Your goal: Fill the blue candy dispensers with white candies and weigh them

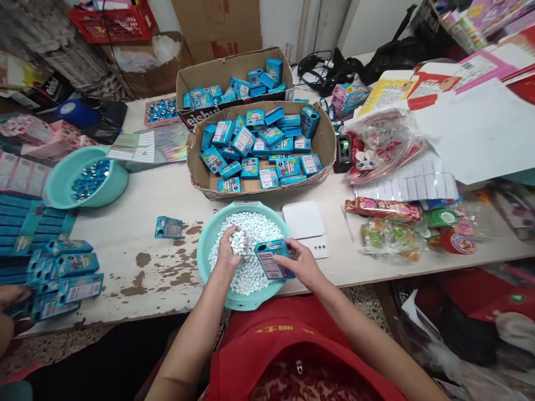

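Note:
A turquoise basin (203,253) full of small white candies (251,281) stands at the table's front edge. Over its left half, my left hand (227,250) is cupped around a heap of the candies. My right hand (301,262) grips a small blue candy box (271,262) by its right side, thumb on the printed face, above the right part of the basin. The box is tilted; its contents are hidden. The two hands are a short way apart.
Behind the basin, an open carton (261,192) holds many blue boxes, with another carton (181,92) behind it. A white scale (304,220) is at right. One blue box (168,227) lies at left, near a bowl of wrapped pieces (119,186) and a co-worker's hand (12,298).

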